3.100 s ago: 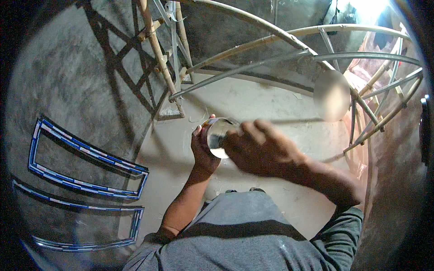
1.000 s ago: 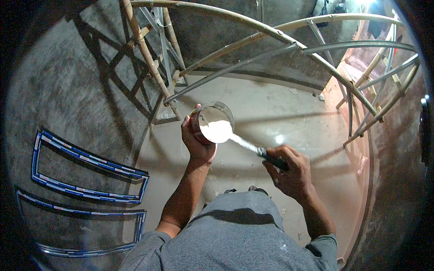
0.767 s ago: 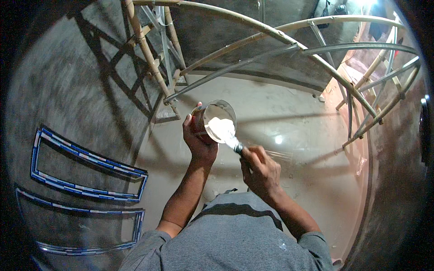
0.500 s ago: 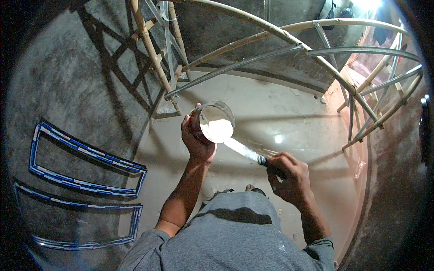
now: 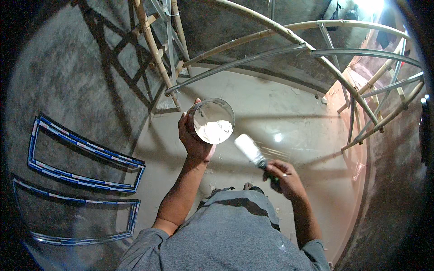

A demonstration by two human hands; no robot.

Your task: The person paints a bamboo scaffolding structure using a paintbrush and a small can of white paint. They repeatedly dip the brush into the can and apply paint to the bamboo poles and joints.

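My left hand (image 5: 193, 139) grips a round metal can (image 5: 211, 121) of white paint, held out in front of my chest with its open top tilted toward me. My right hand (image 5: 283, 177) holds a paintbrush (image 5: 252, 151) by its dark handle. The white-loaded bristles point up and left, just to the right of the can and clear of it. My grey shirt fills the lower middle of the view.
A grey plastered wall (image 5: 81, 90) curves along the left, carrying two blue-taped rectangular outlines (image 5: 81, 153). Bamboo and metal scaffold poles (image 5: 289, 36) arch across the top and right. The pale floor (image 5: 289, 108) lies far below, with a second wall (image 5: 393, 189) at the right.
The brush was dipped in the can, then drawn out to the right. Now it is out of the can, with my right hand lower and to the right.
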